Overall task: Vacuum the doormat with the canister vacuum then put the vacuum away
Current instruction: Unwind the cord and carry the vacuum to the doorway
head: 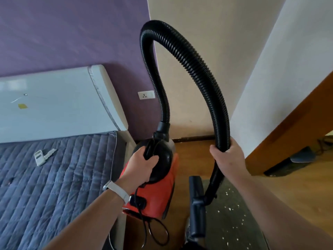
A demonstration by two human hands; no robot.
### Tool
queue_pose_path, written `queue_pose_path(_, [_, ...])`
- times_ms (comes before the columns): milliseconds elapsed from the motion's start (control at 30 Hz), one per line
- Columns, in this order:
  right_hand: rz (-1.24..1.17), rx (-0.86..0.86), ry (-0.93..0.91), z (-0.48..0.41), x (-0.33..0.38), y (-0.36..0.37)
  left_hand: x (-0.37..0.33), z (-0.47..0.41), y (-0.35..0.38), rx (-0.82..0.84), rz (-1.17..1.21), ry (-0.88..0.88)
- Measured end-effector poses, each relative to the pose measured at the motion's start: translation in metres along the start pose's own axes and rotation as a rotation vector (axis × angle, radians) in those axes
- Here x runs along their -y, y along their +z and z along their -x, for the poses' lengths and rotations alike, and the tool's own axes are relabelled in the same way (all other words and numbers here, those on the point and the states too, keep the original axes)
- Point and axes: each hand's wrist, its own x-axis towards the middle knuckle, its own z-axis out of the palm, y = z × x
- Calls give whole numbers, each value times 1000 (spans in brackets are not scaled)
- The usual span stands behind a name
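The left grip (pixel 142 165) is clamped around the black handle on top of the canister vacuum (pixel 155 195), which seems to hang off the floor just beside the bed (pixel 54 186). The right grip (pixel 227 156) is closed around the hose (pixel 194 65). The doormat (pixel 234 213) lies low and to the right on the wooden floor (pixel 288 204), speckled with white flecks, so the cleaning looks undone.

The main risk is the cord (pixel 155 230). It dangles in a loose loop beneath the canister and could catch a foot or snag the floor nozzle (pixel 197 204) as the machine is set down. The nozzle hangs at the mat's left edge, and a swing could scatter the flecks onto the bare floor. The canister could also knock against the bed's edge.

The hose is ribbed black plastic, springy, arched in a tall hoop. The canister is smooth orange plastic under a glossy black dome — hard, rounded and likely slippery. The mat looks dark, flat and coarse, and the bed cover is quilted grey fabric.
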Motion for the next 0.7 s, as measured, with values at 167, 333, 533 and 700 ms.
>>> queue_pose_path(167, [-48, -40, 17, -55, 18, 9, -24, -64, -2, 98, -28, 50])
queue_pose_path(333, [-63, -87, 92, -96, 12, 26, -22, -128, 8, 148, -8, 8])
queue_pose_path(533, [-77, -218, 205, -129, 4, 59, -9, -202, 23, 320, -27, 3])
queue_pose_path(700, [-74, -370, 311, -163, -11, 84, 8, -267, 40, 494, -38, 2])
